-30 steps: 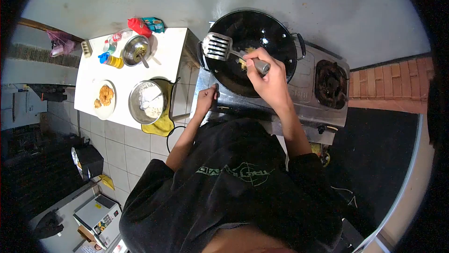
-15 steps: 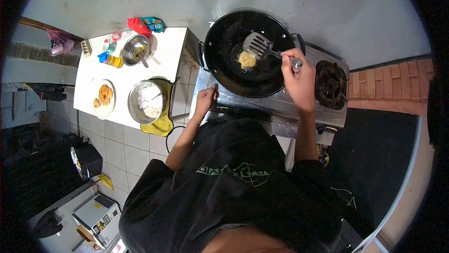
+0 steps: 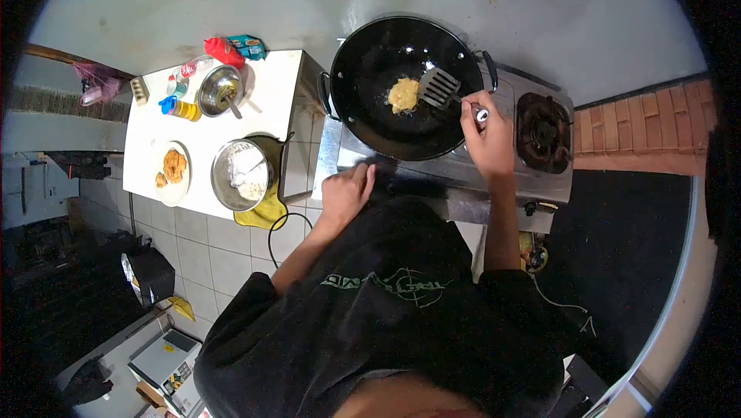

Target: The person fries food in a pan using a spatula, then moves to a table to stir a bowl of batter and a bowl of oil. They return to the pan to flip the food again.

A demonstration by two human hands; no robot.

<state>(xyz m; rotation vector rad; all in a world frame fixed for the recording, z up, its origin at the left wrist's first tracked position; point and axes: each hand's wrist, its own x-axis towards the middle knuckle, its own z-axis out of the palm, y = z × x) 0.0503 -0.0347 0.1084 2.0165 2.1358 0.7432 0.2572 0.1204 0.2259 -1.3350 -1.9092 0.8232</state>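
Note:
My right hand (image 3: 492, 140) is wrapped round the handle of a slotted spatula (image 3: 440, 88). The spatula's blade is inside a large black wok (image 3: 370, 128), at the right side of a golden fried piece (image 3: 403, 96). That piece sits near the middle of the wok. At the front edge of the stove (image 3: 455, 175), below the wok, is my left hand (image 3: 347, 196). Its fingers are curled against the front panel, and whatever they may grip is hidden.
A white table (image 3: 158, 202) on the left bears a steel bowl of white flour (image 3: 218, 184), a smaller metal bowl (image 3: 208, 88), a plate of fried food (image 3: 181, 190), a yellow bottle (image 3: 185, 111) and a red bottle (image 3: 224, 51). To the wok's right is a bare burner (image 3: 545, 134).
The spatula blade has moved right and down, from above the fried piece to beside it. My left hand has shifted right and turned along the stove's front edge.

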